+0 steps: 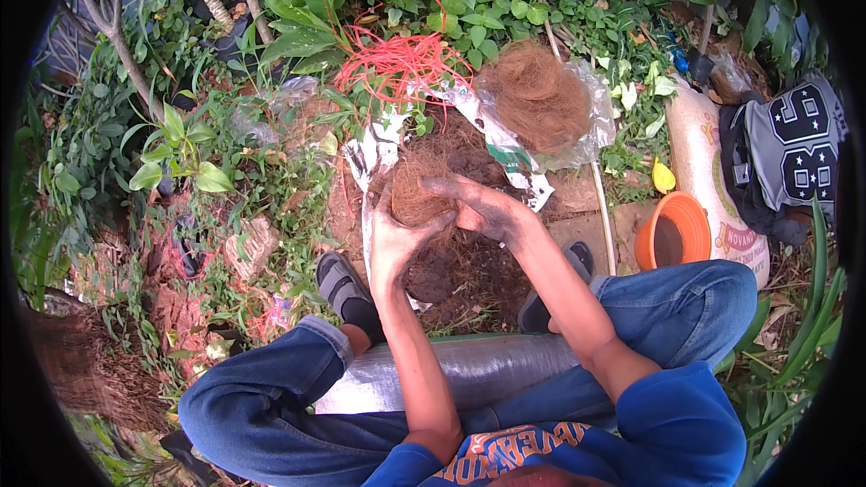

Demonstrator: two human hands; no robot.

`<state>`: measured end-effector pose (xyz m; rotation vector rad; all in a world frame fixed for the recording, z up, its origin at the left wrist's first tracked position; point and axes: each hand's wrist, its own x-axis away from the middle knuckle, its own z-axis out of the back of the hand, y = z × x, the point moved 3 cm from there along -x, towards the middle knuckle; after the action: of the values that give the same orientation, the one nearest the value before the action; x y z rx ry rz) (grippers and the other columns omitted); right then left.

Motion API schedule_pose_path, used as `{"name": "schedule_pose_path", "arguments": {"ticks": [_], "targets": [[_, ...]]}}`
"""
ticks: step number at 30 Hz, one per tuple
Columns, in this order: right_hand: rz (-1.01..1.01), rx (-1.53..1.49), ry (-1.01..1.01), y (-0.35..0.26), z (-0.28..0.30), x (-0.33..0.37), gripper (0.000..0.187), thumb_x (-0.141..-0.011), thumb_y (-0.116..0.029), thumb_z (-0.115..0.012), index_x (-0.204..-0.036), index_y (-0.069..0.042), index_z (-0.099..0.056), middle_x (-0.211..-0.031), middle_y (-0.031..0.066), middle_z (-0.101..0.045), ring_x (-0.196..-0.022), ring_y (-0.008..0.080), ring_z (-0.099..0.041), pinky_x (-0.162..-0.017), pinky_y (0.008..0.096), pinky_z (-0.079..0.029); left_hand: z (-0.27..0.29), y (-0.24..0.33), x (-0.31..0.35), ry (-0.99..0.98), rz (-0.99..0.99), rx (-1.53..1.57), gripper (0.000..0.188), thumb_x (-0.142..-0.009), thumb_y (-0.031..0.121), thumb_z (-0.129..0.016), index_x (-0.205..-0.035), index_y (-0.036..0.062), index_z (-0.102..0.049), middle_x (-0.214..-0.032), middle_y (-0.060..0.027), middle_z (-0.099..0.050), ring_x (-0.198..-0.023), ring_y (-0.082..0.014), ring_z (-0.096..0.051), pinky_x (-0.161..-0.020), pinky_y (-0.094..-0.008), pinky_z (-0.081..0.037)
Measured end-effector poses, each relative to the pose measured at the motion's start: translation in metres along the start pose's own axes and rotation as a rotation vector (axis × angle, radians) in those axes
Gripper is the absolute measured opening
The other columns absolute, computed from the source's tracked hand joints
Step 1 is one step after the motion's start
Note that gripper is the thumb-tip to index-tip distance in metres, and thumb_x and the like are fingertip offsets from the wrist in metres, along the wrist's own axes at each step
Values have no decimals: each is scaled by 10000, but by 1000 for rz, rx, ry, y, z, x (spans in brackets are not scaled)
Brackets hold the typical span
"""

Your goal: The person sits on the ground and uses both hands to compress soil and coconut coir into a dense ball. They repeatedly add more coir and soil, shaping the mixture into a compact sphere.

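A ball-like clump of brown coconut fibre (419,194) sits between my two hands. My left hand (398,236) cups it from the left and below, thumb toward the right. From the right, my right hand (488,211) closes on it; dark soil stains the fingers and wrist. What lies inside the fibre is hidden. Beneath my hands dark soil (478,284) is spread over an opened white sack (370,158). A rounded lump of dark soil (430,280) rests just below my left hand, apart from it.
Loose coconut fibre (534,95) lies on clear plastic (603,117) at the far right. A tangle of red plastic string (392,65) is beyond the sack. On the right stand an orange pot (687,210) and a full sack (693,140) beside dark clothing (798,140). Plants surround the spot.
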<state>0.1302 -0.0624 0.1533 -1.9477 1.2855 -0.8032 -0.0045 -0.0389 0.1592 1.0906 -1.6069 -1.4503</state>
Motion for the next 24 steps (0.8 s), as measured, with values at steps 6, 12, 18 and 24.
{"name": "schedule_pose_path", "arguments": {"ticks": [6,12,18,24], "targets": [[-97,229,66,-11,25,-1,706,-850,-469,-632,-1359,-31,-416,-1326,49,-498,-1155,137,-510,-947,261,-413,-15,-20,-3,137,-18,260,538,-657,-15,-770,-1147,-33,-546,-1040,-112,-652,-919,-187,-644,-817,-324,-542],[-90,471,126,-58,92,25,535,-850,-467,-623,-1145,-22,-611,-1101,100,-638,-904,174,-657,-787,274,-493,-23,-44,-4,165,90,547,521,-673,-60,-731,-1155,-53,-530,-1053,-150,-638,-924,-226,-654,-821,-345,-552],[115,704,1062,-4,289,24,201,-753,-85,-620,-907,24,-686,-767,112,-685,-641,143,-659,-563,252,-512,-48,-62,-13,70,192,532,556,-667,-94,-722,-1178,-63,-506,-1073,-162,-628,-953,-251,-647,-856,-364,-546],[202,1056,1258,32,320,-2,286,-741,-21,-630,-1025,2,-661,-916,134,-693,-665,201,-689,-598,318,-549,-74,-79,-20,7,192,535,602,-635,-67,-761,-1182,-41,-511,-1087,-138,-624,-978,-240,-634,-878,-378,-528]]}}
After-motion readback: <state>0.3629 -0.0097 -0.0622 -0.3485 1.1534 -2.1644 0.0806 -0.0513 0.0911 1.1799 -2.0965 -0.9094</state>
